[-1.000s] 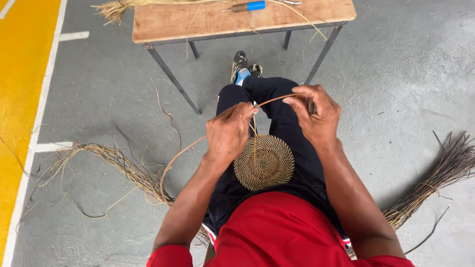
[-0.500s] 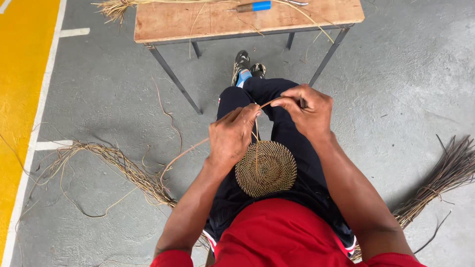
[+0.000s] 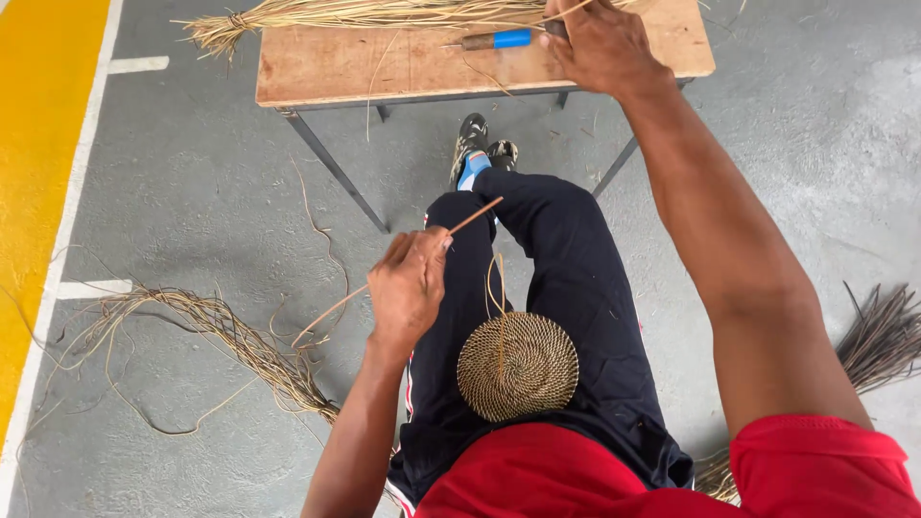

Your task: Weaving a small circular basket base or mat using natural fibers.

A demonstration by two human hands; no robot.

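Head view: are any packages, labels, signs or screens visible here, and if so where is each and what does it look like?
None: no package, label, sign or screen shows.
Nearest to a sign: painted floor markings, short white bars beside a yellow strip on the left, bearing no lettering.
Blue-handled tool: on the wooden table, by the right hand; no label can be made out.

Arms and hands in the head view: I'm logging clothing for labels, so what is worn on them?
Both arms are bare below short red sleeves. The left hand and right hand wear no gloves; no rings or watch show.
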